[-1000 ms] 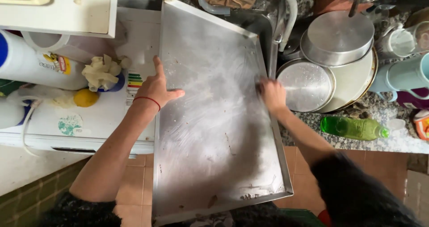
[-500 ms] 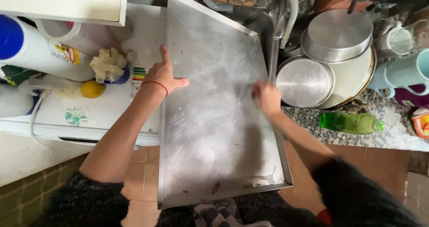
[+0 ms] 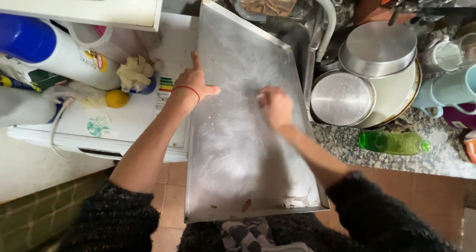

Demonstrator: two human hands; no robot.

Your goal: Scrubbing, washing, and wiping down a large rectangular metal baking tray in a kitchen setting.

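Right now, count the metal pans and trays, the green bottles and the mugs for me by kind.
Metal baking tray: 1
Round metal pans: 2
Green bottle: 1
Light blue mug: 1
Total: 5

Left hand (image 3: 194,86) lies flat and spread; right hand (image 3: 275,105) is curled.

One metal baking tray (image 3: 238,153), two hands (image 3: 196,86) (image 3: 276,105), two round pans (image 3: 379,48) (image 3: 342,97), one green bottle (image 3: 391,143).
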